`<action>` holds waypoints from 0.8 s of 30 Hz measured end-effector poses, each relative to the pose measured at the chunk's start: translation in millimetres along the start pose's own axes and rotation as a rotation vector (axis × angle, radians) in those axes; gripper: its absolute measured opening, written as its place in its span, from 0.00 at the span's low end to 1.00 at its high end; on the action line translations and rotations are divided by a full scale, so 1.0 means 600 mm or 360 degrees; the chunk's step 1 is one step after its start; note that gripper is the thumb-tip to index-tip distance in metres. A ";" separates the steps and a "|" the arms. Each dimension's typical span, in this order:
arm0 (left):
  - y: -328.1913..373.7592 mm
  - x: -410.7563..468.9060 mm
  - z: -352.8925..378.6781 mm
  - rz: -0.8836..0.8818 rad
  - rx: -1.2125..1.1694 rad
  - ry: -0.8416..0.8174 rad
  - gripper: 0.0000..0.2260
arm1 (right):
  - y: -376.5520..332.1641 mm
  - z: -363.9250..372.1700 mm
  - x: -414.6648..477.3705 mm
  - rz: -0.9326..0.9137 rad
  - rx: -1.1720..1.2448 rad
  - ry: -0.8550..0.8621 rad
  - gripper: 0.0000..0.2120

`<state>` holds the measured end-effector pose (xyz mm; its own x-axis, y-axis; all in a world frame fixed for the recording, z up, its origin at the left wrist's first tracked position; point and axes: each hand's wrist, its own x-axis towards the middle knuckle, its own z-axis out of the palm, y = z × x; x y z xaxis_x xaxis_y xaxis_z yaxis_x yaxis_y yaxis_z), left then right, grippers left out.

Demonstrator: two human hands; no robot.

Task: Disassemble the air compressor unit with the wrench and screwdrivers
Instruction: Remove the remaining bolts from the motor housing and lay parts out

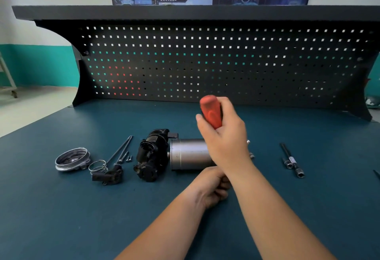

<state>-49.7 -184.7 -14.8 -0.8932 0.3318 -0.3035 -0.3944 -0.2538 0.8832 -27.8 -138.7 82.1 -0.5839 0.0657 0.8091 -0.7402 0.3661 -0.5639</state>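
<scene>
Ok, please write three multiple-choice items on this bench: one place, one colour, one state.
1. Where does the round silver metal cover lie, seen from the black compressor body? A. left B. right C. on top
2. What colour is the screwdriver handle in the right hand? A. blue B. yellow C. red
3. How is the grey metal cylinder? A. upright B. on its side C. hung on the pegboard
1 A: it ends the row at the left. 2 C: red shows above the hand. 3 B: its round wall rests on the dark teal table.
</scene>
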 end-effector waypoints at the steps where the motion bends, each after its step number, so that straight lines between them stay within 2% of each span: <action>1: 0.000 0.000 -0.001 0.0021 0.0014 0.0004 0.21 | 0.002 -0.004 -0.001 0.0021 0.0042 0.0096 0.10; 5: -0.001 0.002 0.001 0.0052 0.0049 0.0023 0.19 | 0.019 -0.050 0.004 0.0350 0.0489 0.0732 0.08; 9: 0.002 0.003 0.000 0.0025 -0.0017 0.0011 0.18 | 0.070 -0.118 -0.010 0.0922 0.0995 0.1467 0.08; 12: 0.003 0.000 0.003 0.0011 -0.0062 0.0003 0.18 | 0.114 -0.143 -0.047 0.1466 0.1247 0.1702 0.07; 14: 0.003 -0.001 0.005 0.0013 -0.0062 0.0013 0.16 | 0.131 -0.145 -0.063 0.1629 0.1338 0.1726 0.06; 15: 0.004 -0.002 0.005 0.0010 -0.0058 0.0015 0.16 | 0.130 -0.144 -0.063 0.1614 0.1330 0.1730 0.05; 18: 0.002 -0.001 0.002 -0.0007 -0.0040 0.0002 0.20 | 0.102 -0.137 -0.035 0.1290 0.1179 0.1664 0.05; 21: 0.001 0.000 0.000 -0.0037 -0.0039 -0.0038 0.22 | 0.066 -0.119 -0.001 0.0921 0.0983 0.1380 0.09; 24: 0.001 -0.001 0.001 -0.0032 0.0013 -0.0023 0.22 | 0.036 -0.087 0.017 0.0610 0.0669 0.0940 0.10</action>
<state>-49.6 -184.4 -13.7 -0.8817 0.3501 -0.3163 -0.4106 -0.2392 0.8799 -32.5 -81.8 86.6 -0.6370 0.6362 0.4353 -0.6567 -0.1521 -0.7387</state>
